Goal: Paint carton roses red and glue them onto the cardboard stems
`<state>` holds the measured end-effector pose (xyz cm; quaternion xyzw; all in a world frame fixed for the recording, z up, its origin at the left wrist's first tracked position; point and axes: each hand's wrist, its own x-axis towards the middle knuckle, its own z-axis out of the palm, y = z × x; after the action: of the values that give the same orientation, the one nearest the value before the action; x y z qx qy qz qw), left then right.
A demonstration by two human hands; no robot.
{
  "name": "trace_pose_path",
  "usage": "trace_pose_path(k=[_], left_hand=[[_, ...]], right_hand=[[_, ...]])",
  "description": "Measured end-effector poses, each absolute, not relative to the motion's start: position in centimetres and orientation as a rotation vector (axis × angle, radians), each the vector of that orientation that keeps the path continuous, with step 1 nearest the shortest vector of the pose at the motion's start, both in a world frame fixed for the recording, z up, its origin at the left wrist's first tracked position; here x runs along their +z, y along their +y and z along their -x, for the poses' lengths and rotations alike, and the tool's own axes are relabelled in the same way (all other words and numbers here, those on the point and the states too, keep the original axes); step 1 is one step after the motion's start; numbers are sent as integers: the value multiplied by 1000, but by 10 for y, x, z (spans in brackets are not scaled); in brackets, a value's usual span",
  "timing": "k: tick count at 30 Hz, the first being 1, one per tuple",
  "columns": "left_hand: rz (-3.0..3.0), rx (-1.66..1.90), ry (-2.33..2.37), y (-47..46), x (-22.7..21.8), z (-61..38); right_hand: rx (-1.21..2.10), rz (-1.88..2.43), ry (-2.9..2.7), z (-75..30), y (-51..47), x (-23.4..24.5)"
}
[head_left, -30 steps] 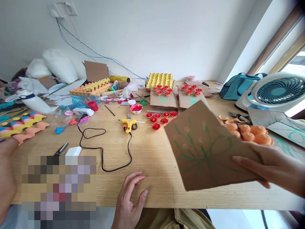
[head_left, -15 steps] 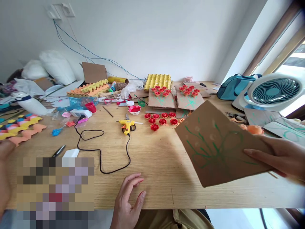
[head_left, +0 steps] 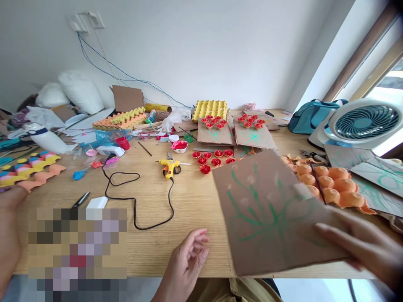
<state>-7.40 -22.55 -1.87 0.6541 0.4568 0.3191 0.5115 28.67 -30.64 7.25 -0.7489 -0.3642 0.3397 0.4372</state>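
Note:
My right hand (head_left: 362, 239) grips the right side of a square cardboard piece (head_left: 261, 251) painted with green stems and leaves. The cardboard is tilted above the table's front edge, its painted face towards me. My left hand (head_left: 190, 258) is at the table edge left of the cardboard, fingers loosely curled, thumb apart, holding nothing. Beyond the cardboard lie several red paper roses (head_left: 216, 162). A yellow hot glue gun (head_left: 170, 167) rests on the table with its black cord running left and forward.
Two cardboard pieces with red roses (head_left: 254, 136) lie at the back before a yellow egg tray (head_left: 210, 110). Orange egg-carton pieces (head_left: 327, 183) and a fan (head_left: 365, 121) stand right. Another person's hand (head_left: 11, 209) is at far left. Red paint sits in a bowl (head_left: 179, 146).
The cardboard has moved left and down towards me, and turned more upright in my right hand. My left hand has shifted right and its fingers curled more. The orange carton cups have come into view.

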Motion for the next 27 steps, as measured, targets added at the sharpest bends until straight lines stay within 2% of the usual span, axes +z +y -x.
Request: trace_pose_path(k=[4,9,13,18,23,27], left_hand=[[-1322,736,1052,-213,-19,70],[-1419,738,1253,-192,-37,94],[-1574,605,1385,-180,-36,98],[-1801,455,1508,-163,-23,84],[-2076,310,1588,-147,-15,82],[-2221,220,1602,-146,-15,88]], right_hand=[[1164,1808,-906,-230,-293,17],[1099,1793,-1325,-219,-275,-23],[730,2049,-1746,-220,-268,-25],[416,2100,-1929,-229,-246,-9],[45,2057,-2015,-261,-160,14],[-160,1975,-2116,-283,-84,15]])
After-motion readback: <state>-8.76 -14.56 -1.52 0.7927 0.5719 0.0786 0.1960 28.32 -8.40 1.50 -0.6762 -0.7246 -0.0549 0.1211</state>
